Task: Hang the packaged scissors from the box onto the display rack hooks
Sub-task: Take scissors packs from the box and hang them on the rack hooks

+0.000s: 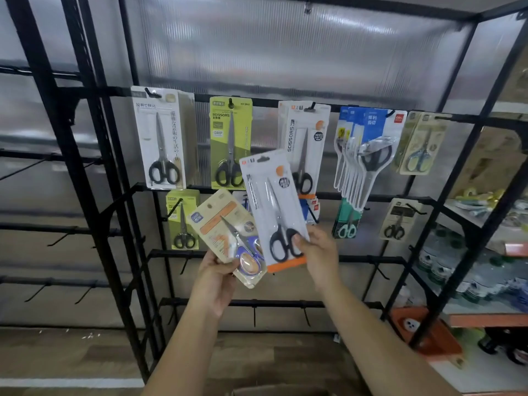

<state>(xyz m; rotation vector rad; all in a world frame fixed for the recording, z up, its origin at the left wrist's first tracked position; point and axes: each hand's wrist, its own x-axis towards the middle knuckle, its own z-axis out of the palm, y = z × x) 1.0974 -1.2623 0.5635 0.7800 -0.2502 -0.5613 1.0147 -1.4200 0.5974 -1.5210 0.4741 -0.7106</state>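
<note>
left hand raised, fingers gripping beige blue-handled scissors pack | right hand up, fingers pinching white black-handled scissors pack by its bottom edge

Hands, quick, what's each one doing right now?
Left hand: holds the beige scissors pack.
Right hand: pinches the white scissors pack at its lower edge.

White scissors pack with orange base and black handles; beige pack with blue handles; black rack.

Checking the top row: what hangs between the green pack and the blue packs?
In the head view, one white pack marked SCISSORS hangs between the green pack and blue packs.
</note>
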